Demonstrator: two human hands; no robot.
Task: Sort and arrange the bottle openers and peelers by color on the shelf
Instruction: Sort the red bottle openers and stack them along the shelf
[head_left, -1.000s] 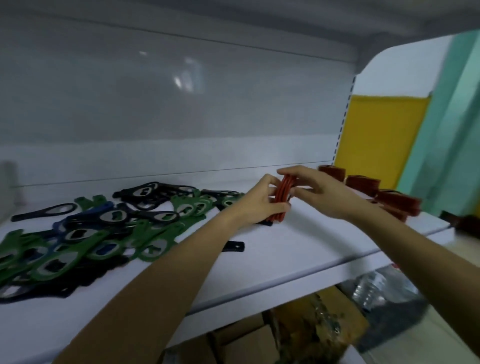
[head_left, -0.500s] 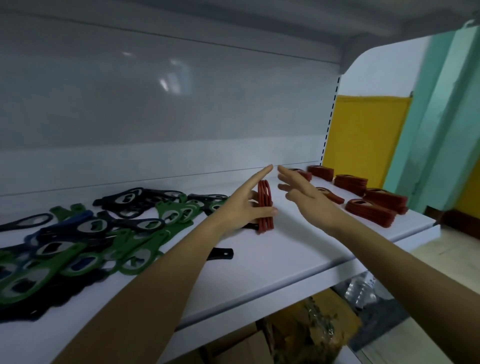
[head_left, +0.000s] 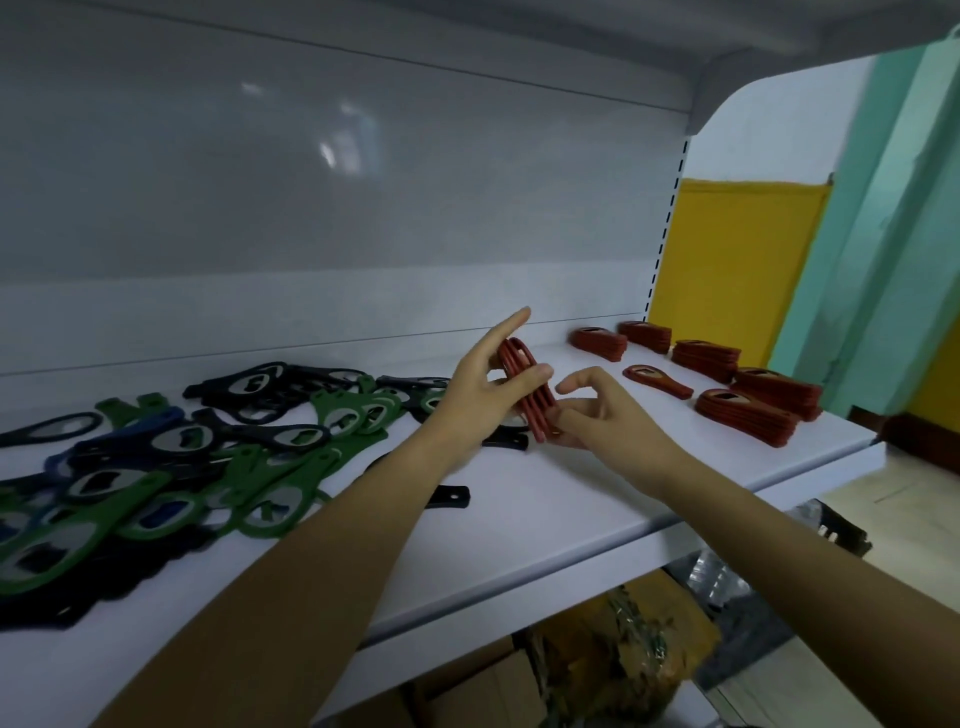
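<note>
Since half a second ago the right hand (head_left: 608, 415) has dropped from beside the top of the red stack (head_left: 524, 395) to its low end, and its fingers, spread then, are curled now. The stack has tipped too: it stood upright on the shelf (head_left: 571, 499) and now leans.

The left hand (head_left: 483, 395) pinches the stack on edge, thumb across the face turned to the right, the other fingers behind it, the index finger straight and pointing up past the top. The right hand's lower fingers touch the stack's near end. Whether they grip it or only steady it, I cannot tell, and its thumb and forefinger hang just apart from the stack.

The stack's long axis runs from its rounded heads, high and far, down to the handle ends, low and toward the person, right at the right fingers. Whether that low end touches the shelf is hidden.

The red piles (head_left: 745, 421) lie flat to the right of both hands, with a single opener (head_left: 657, 379) between. The right hand is nearer them. Their long axes run along the shelf, heads to the left, so I judge the stack must be laid over flat and turned to match. The unsorted heap (head_left: 208, 441) of green, black and blue lies to the left.
</note>
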